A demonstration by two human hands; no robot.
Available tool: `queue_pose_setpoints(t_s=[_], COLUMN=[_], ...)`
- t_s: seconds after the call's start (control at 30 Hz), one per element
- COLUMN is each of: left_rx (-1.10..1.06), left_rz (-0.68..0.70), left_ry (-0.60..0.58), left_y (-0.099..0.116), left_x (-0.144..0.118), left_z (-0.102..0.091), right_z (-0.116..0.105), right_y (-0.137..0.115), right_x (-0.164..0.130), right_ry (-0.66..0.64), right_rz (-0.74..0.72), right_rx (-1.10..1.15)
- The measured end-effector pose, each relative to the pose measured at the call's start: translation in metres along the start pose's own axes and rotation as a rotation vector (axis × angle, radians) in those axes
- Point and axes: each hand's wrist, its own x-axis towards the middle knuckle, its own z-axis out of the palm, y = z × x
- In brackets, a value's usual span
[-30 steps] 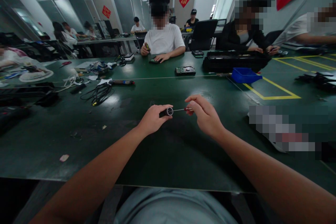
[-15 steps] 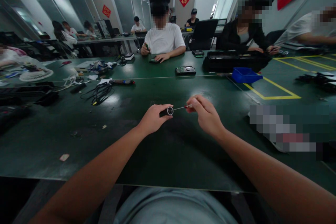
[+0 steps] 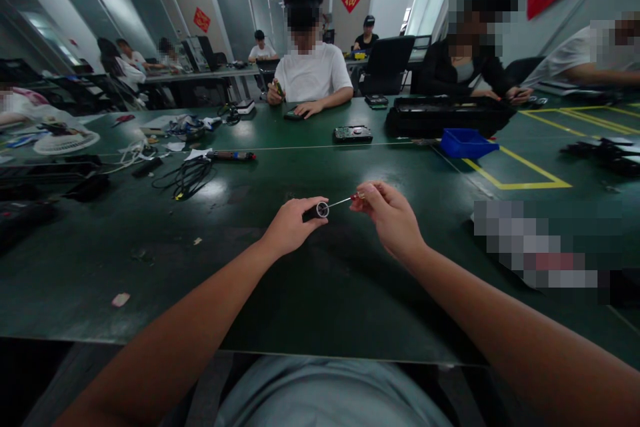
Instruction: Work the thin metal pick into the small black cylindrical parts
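**Small cylinder and thin tool held over the tabletop**

A blue bin, cable tangle and circuit board lie well beyond. Left hand clamps a black cylinder; right hand pinches a red-handled thin tool whose tip meets the cylinder's end.

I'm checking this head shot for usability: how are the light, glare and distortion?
Head view: dim overall; ceiling lights glare off the green table; wide-angle lens bends the edges; left hand, black cylinder, right hand and thin tool are fairly sharp; faces and a patch at right are pixelated.
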Motion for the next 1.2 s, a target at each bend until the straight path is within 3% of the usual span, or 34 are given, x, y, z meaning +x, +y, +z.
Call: queue_pose_setpoints(t_s=[0.2, 0.27, 0.53, 0.87, 1.2], left_rx=[0.057, 0.078, 0.114, 0.136, 0.13], left_rz=[0.06, 0.059, 0.066, 0.061, 0.029], left_ry=[-0.013, -0.016, -0.032, -0.048, -0.052], left_y=[0.001, 0.0, 0.0, -0.002, -0.007], left_x=[0.001, 0.001, 0.001, 0.001, 0.002], left_z=[-0.002, -0.002, -0.002, 0.001, 0.002], right_z=[-0.007, -0.009, -0.006, -0.005, -0.005], right_y=[0.009, 0.011, 0.013, -0.007, -0.017], right_x=[0.013, 0.015, 0.011, -0.005, -0.008], right_ry=[0.033, 0.069, 0.095, 0.042, -0.015], right_rz=[0.331, 0.343, 0.123, -0.23, -0.334], right_rx=[0.294, 0.324, 0.137, -0.416, -0.667])
